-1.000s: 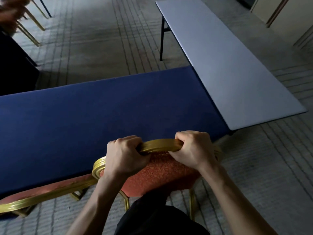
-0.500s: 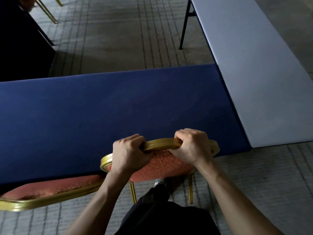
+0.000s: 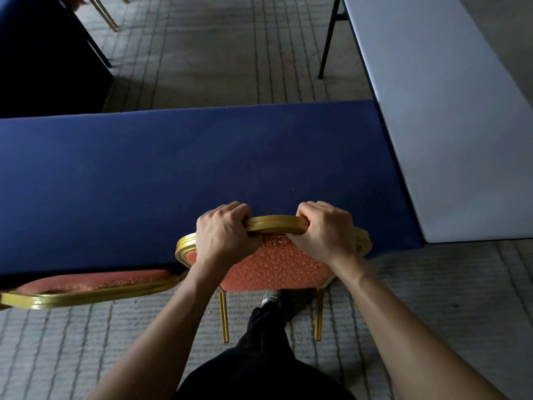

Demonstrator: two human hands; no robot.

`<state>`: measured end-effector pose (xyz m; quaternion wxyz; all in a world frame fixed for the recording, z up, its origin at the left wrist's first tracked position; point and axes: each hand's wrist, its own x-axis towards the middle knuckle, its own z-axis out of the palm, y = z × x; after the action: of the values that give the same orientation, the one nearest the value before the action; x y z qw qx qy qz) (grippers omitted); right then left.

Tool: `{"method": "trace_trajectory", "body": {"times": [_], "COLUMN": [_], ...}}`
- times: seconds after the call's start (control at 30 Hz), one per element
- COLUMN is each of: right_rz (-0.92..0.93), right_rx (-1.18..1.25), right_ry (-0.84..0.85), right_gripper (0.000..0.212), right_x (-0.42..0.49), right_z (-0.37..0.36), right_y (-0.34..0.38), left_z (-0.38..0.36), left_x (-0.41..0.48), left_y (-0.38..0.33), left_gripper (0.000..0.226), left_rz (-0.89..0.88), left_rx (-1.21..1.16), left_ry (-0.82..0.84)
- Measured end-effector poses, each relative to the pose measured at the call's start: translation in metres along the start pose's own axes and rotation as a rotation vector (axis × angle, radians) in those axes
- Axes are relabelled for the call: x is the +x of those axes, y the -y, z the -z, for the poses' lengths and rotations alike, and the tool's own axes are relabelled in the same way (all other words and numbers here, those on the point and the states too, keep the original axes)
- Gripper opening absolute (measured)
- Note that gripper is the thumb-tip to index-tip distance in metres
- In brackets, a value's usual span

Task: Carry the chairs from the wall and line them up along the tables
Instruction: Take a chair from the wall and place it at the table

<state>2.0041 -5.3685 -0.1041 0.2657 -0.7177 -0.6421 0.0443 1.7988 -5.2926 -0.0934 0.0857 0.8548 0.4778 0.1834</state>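
Both the left hand (image 3: pixel 223 236) and right hand (image 3: pixel 323 232) are clenched round the top rail of the banquet chair (image 3: pixel 274 264) at the blue tabletop (image 3: pixel 173 174); pushed crookedly, the neighbouring chair (image 3: pixel 86 287) could be struck.

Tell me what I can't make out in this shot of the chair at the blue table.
Head view only.
- held chair: seat and front legs hidden by its backrest and the blue table.
- neighbouring chair: cut by the left edge, the rest hidden by the table.
- far chair legs: everything above cut by the top edge.
- left hand and right hand: finger ends curl out of sight round the top rail.
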Motion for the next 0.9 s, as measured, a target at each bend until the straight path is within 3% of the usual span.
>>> {"method": "trace_trajectory", "body": {"times": [0.33, 0.7, 0.9], "right_rz": [0.043, 0.012, -0.019], "right_rx": [0.003, 0.03, 0.005], "right_ry": [0.129, 0.322, 0.359], "right_gripper": [0.029, 0.051, 0.049], "right_x": [-0.063, -0.148, -0.2], "right_z": [0.007, 0.011, 0.008], "right_y": [0.016, 0.032, 0.044], "left_z": [0.003, 0.0, -0.005], "left_x": [-0.076, -0.162, -0.213], "left_y": [-0.017, -0.021, -0.02], "left_gripper": [0.027, 0.039, 0.054], "left_rz": [0.061, 0.053, 0.008], "left_rx": [0.027, 0.042, 0.03], "left_ry": [-0.11, 0.094, 0.165]}}
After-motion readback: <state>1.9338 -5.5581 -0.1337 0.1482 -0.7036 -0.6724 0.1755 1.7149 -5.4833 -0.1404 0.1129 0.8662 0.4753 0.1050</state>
